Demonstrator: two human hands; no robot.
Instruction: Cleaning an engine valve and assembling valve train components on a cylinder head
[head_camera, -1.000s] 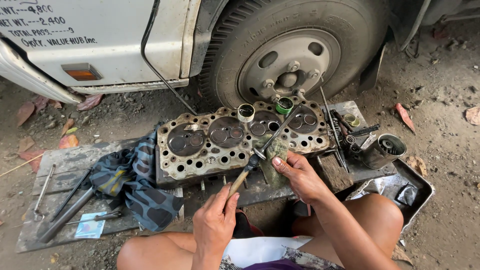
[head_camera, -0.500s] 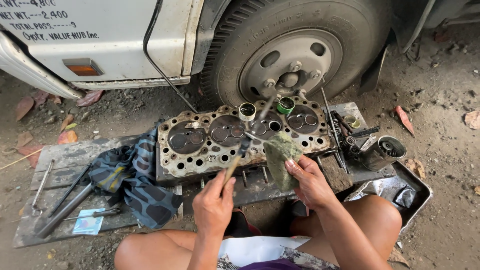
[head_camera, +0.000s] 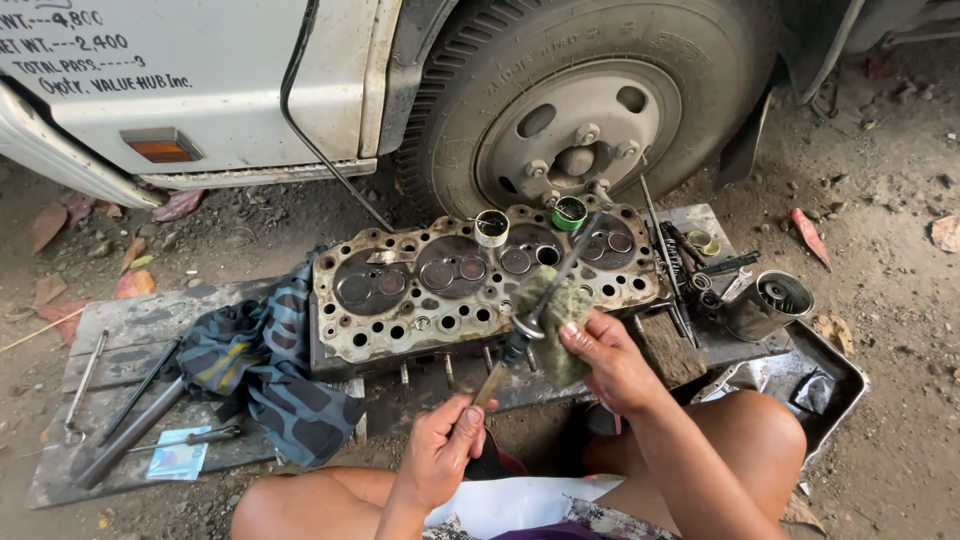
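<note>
Engine valve (head_camera: 545, 290), grimy, wrapped in rag (head_camera: 556, 318).

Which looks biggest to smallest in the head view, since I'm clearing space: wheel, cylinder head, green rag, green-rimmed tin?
1. Wheel
2. Cylinder head
3. Green rag, though nearer the camera
4. Green-rimmed tin

left hand (head_camera: 440, 462) fisted, right hand (head_camera: 610, 360) clenched

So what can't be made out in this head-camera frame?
- Head view: far end of the slim wooden-handled tool in the left hand, hidden behind the greenish rag pinched by the right hand.
- Contents of the small green-rimmed tin: too small.
- Grey metal tray: partly hidden by the knee.
</note>
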